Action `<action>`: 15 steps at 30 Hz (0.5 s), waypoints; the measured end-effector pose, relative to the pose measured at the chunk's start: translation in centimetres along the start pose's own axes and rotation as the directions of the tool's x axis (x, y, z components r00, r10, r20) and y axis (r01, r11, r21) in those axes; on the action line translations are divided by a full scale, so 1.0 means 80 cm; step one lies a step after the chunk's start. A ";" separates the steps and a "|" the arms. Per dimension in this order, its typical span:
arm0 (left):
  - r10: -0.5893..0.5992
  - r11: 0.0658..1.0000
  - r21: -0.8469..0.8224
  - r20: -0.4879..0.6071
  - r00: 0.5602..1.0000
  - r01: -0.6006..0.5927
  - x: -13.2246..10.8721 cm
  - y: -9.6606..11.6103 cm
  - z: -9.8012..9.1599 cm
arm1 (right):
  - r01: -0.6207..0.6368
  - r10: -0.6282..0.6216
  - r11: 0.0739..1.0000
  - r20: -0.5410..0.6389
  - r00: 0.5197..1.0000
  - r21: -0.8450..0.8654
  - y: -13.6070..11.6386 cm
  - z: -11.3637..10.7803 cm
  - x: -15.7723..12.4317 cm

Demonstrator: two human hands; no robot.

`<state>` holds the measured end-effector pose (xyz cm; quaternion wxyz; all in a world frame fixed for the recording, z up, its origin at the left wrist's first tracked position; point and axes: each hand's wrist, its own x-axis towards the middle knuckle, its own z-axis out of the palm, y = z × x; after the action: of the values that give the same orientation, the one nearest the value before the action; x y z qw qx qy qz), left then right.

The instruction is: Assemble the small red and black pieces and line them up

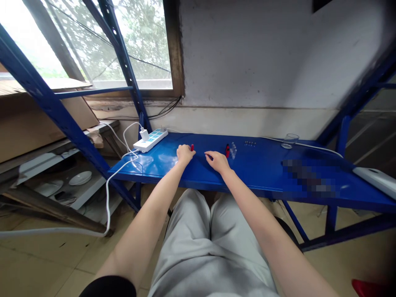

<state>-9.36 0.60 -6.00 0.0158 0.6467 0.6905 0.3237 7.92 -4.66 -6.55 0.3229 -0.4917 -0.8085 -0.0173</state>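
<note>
My left hand (pixel 185 154) is closed around a small red cylinder (pixel 192 147), whose upper end stands up beside the thumb. My right hand (pixel 218 161) hovers a short way to the right, its thumb and fingers drawn together. Something small and dark may be at those fingertips, too tiny to name. Just beyond the right hand, small red-and-black pieces (pixel 227 151) lie on the blue table (pixel 256 169). Several small clear plastic pieces (pixel 233 151) stand next to them. Farther back is a row of tiny metal parts (pixel 250 143).
A white power strip (pixel 151 140) with a plug and cables occupies the table's left end. A clear glass (pixel 290 141) stands at the back right, near a cable along the wall. A blurred dark patch (pixel 309 177) and a white object (pixel 377 181) are at the right.
</note>
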 end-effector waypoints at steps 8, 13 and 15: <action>-0.080 0.995 0.062 0.037 0.996 0.077 0.007 -0.005 0.005 | 0.002 -0.002 1.000 0.003 1.000 0.011 -0.001 -0.001 0.000; -0.070 0.993 0.098 0.027 0.997 0.067 0.005 0.001 0.005 | 0.015 -0.015 1.000 -0.007 1.000 0.016 0.001 0.001 0.001; -0.073 0.991 0.110 0.025 0.997 0.070 0.004 0.003 0.005 | 0.022 -0.022 0.999 -0.010 1.000 0.023 0.002 0.001 0.001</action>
<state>-9.03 1.06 -6.13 0.0020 0.6262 0.7295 0.2751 7.96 -4.47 -6.62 0.3322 -0.4789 -0.8125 -0.0141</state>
